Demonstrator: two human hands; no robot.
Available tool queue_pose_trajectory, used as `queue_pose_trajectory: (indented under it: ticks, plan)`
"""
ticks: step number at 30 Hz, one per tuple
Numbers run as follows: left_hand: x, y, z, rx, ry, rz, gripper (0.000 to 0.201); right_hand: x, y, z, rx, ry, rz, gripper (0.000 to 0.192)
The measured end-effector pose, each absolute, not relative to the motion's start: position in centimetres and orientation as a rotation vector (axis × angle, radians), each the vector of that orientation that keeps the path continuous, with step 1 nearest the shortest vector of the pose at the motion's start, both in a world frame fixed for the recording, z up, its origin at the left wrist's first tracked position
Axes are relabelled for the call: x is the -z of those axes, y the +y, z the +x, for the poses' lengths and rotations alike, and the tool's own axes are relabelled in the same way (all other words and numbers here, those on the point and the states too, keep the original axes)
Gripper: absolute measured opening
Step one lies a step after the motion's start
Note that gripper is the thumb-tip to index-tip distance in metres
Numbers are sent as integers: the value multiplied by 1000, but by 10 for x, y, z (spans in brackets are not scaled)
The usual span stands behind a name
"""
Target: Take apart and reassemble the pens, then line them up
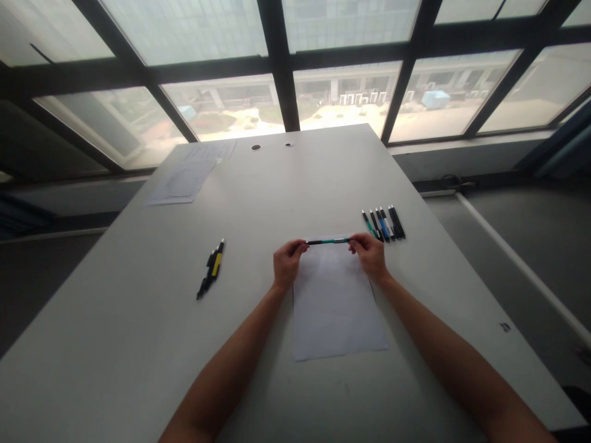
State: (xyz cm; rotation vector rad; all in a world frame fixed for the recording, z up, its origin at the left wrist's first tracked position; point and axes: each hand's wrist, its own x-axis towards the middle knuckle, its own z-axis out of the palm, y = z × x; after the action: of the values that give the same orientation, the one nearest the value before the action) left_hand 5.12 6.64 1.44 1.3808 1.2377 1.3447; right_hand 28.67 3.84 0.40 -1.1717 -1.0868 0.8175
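A green and black pen is held level between my two hands, over the far end of a white sheet of paper. My left hand pinches its black end. The other end sits between the fingertips of my right hand, also in a pinch. Just beyond my right hand, several pens lie side by side in a row, with green, blue, white and black barrels. Off to the left of my left hand rests a small bunch of pens, one with a yellow part.
The white table reaches to a large window. Printed papers lie at its far left. Two round holes are near the far edge. A small dark mark shows near the right edge, with a pale floor strip beyond.
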Motion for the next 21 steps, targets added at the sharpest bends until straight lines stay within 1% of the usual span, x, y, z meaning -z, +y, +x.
queue_pose_trajectory:
  ticks: [13,21]
  plan:
    - [-18,65,51,-1344,1236,1446,24,-7,35,286,-748,-1165,-1197,16]
    - [-16,65,49,-1336,1226,1549,24,-4,35,285,-755,-1150,-1183,20]
